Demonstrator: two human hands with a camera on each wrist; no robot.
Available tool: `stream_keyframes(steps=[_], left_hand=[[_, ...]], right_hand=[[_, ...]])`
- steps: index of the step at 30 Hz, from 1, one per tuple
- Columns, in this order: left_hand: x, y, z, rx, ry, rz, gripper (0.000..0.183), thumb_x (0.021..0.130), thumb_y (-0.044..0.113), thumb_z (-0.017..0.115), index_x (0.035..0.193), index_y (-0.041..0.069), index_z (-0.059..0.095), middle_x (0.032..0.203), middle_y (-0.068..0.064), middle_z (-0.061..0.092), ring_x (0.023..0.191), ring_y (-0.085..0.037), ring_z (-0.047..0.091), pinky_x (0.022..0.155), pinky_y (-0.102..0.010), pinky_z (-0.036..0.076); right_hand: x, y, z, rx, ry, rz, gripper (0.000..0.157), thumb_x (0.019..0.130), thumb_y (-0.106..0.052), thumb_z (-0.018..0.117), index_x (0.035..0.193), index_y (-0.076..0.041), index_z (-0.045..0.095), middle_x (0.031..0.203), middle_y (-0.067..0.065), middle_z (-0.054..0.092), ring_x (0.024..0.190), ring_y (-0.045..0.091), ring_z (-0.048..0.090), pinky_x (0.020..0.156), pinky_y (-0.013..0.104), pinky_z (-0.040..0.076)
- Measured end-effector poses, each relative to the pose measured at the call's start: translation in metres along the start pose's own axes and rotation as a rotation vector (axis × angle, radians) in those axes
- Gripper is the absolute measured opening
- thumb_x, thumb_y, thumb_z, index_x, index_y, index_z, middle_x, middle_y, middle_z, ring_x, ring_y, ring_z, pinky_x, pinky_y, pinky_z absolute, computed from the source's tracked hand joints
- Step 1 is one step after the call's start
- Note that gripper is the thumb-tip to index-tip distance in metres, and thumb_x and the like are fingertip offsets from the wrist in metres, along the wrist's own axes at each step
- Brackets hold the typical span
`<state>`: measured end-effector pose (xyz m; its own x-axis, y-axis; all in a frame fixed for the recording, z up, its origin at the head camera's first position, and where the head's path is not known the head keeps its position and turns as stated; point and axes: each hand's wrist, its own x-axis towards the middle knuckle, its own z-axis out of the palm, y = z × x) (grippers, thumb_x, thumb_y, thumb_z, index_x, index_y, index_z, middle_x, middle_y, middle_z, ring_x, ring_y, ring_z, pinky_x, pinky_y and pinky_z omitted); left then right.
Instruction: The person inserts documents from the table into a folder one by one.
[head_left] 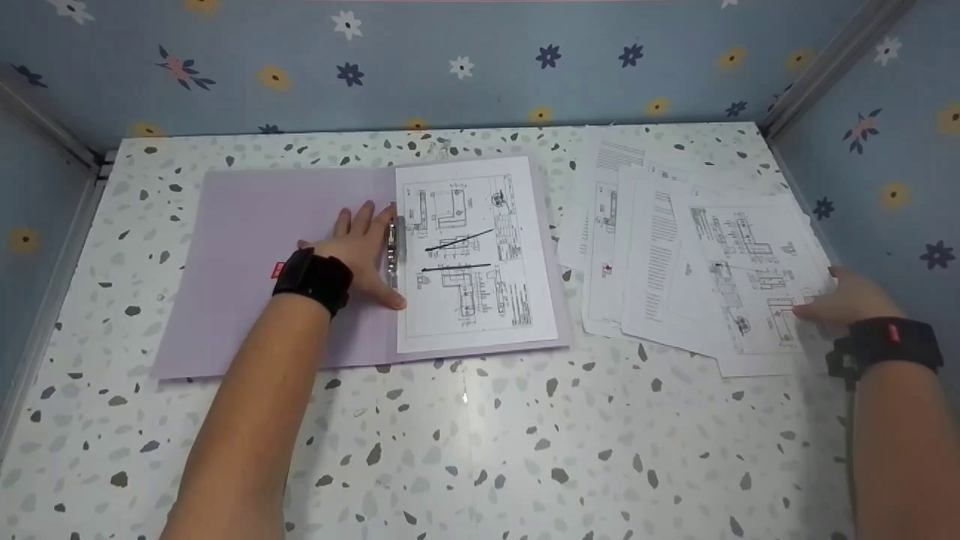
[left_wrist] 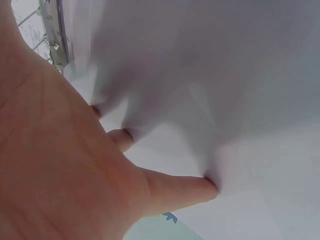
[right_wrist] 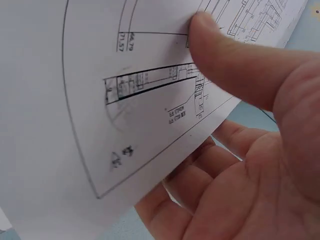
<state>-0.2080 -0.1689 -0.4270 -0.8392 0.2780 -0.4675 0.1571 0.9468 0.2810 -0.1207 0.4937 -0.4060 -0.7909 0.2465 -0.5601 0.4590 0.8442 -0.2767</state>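
A light purple ring binder point(head_left: 247, 217) lies spread flat on the table. Its metal ring clip point(head_left: 393, 247) runs along the spine, and a drawing sheet point(head_left: 457, 330) with two thick dark lines lies on the right side. My left hand point(head_left: 356, 255) rests with fingers spread on the binder beside the clip; in the left wrist view, the fingertips touch the purple cover point(left_wrist: 260, 75). Over at the right, my right hand point(head_left: 866, 300) pinches the edge of a printed technical drawing point(head_left: 757, 262). In the right wrist view, the thumb is on the printed face and the fingers are behind.
Several loose printed sheets point(head_left: 649, 255) overlap between the binder and my right hand. The speckled table point(head_left: 465, 442) meets blue flowered panels point(head_left: 480, 67) at the back and sides. A small red tag point(head_left: 277, 270) shows by my left wrist.
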Motion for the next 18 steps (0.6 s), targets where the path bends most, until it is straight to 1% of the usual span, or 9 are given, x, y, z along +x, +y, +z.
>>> stream_keyframes(steps=[2, 5, 7, 9, 11, 13, 14, 16, 18], left_hand=[[-0.0005, 0.0, -0.0001, 0.005, 0.002, 0.0, 0.141, 0.062, 0.062, 0.087, 0.161, 0.02, -0.003, 0.165, -0.02, -0.005, 0.148, -0.048, -0.005, 0.087, -0.091, 0.011], [-0.0009, 0.0002, -0.0006, 0.004, 0.002, 0.002, 0.14, 0.062, 0.062, 0.087, 0.161, 0.02, -0.003, 0.165, -0.021, -0.005, 0.148, -0.048, -0.005, 0.087, -0.091, 0.011], [-0.0013, 0.0001, -0.0008, 0.0, 0.002, 0.002, 0.14, 0.062, 0.061, 0.088, 0.161, 0.02, -0.002, 0.165, -0.021, -0.005, 0.148, -0.048, -0.005, 0.086, -0.091, 0.012], [-0.0016, -0.0002, -0.0009, -0.004, 0.003, 0.0, 0.14, 0.062, 0.061, 0.088, 0.161, 0.02, -0.002, 0.165, -0.021, -0.005, 0.148, -0.048, -0.005, 0.086, -0.091, 0.011], [-0.0018, -0.0004, -0.0009, -0.003, 0.002, -0.001, 0.14, 0.062, 0.061, 0.088, 0.161, 0.02, -0.002, 0.165, -0.02, -0.005, 0.148, -0.048, -0.005, 0.086, -0.091, 0.011], [-0.0016, -0.0004, -0.001, -0.002, 0.002, 0.001, 0.14, 0.062, 0.061, 0.087, 0.161, 0.02, -0.002, 0.165, -0.02, -0.006, 0.148, -0.048, -0.005, 0.086, -0.091, 0.012], [-0.0016, -0.0004, -0.001, -0.002, 0.002, 0.003, 0.14, 0.062, 0.061, 0.087, 0.161, 0.02, -0.002, 0.165, -0.02, -0.006, 0.148, -0.048, -0.005, 0.086, -0.091, 0.012], [-0.0014, -0.0003, -0.0011, 0.0, 0.001, 0.007, 0.14, 0.062, 0.062, 0.087, 0.161, 0.02, -0.002, 0.165, -0.02, -0.006, 0.148, -0.048, -0.005, 0.085, -0.092, 0.012], [-0.0013, -0.0003, -0.0013, 0.003, 0.002, 0.009, 0.14, 0.062, 0.062, 0.087, 0.161, 0.02, -0.002, 0.165, -0.02, -0.006, 0.148, -0.048, -0.005, 0.085, -0.092, 0.013]], right_hand=[[-0.0008, -0.0012, -0.0012, -0.024, 0.008, 0.006, 0.104, 0.091, -0.035, 0.069, 0.15, 0.014, -0.001, 0.139, 0.05, 0.023, 0.124, 0.068, 0.025, 0.097, 0.077, 0.028], [-0.0001, -0.0011, -0.0037, -0.026, 0.034, 0.016, 0.092, 0.094, -0.028, 0.063, 0.149, 0.017, 0.005, 0.137, 0.05, 0.024, 0.123, 0.068, 0.025, 0.099, 0.077, 0.025], [0.0012, 0.0001, -0.0053, -0.026, 0.065, 0.009, 0.084, 0.097, -0.028, 0.059, 0.148, 0.018, 0.01, 0.136, 0.049, 0.027, 0.122, 0.067, 0.027, 0.1, 0.076, 0.025], [0.003, 0.0026, -0.0068, -0.003, 0.091, -0.017, 0.079, 0.101, -0.033, 0.052, 0.147, 0.019, 0.014, 0.135, 0.049, 0.029, 0.121, 0.066, 0.03, 0.1, 0.076, 0.025], [0.0047, 0.0057, -0.0075, 0.018, 0.128, -0.037, 0.078, 0.104, -0.04, 0.044, 0.147, 0.019, 0.016, 0.136, 0.048, 0.03, 0.123, 0.064, 0.031, 0.101, 0.075, 0.025], [0.0048, 0.0069, -0.0074, 0.068, 0.164, -0.04, 0.08, 0.105, -0.047, 0.036, 0.149, 0.017, 0.016, 0.14, 0.046, 0.03, 0.126, 0.062, 0.032, 0.103, 0.073, 0.026], [0.0047, 0.007, -0.0072, 0.113, 0.182, -0.036, 0.082, 0.105, -0.05, 0.034, 0.15, 0.015, 0.016, 0.141, 0.045, 0.03, 0.128, 0.06, 0.032, 0.103, 0.073, 0.026], [0.0038, 0.0058, -0.0067, 0.213, 0.225, -0.039, 0.084, 0.103, -0.055, 0.032, 0.153, 0.01, 0.016, 0.145, 0.04, 0.031, 0.131, 0.056, 0.031, 0.105, 0.071, 0.026], [0.0027, 0.0024, -0.0063, 0.327, 0.259, -0.046, 0.085, 0.101, -0.059, 0.033, 0.156, 0.004, 0.016, 0.147, 0.032, 0.035, 0.131, 0.048, 0.034, 0.108, 0.067, 0.027]])
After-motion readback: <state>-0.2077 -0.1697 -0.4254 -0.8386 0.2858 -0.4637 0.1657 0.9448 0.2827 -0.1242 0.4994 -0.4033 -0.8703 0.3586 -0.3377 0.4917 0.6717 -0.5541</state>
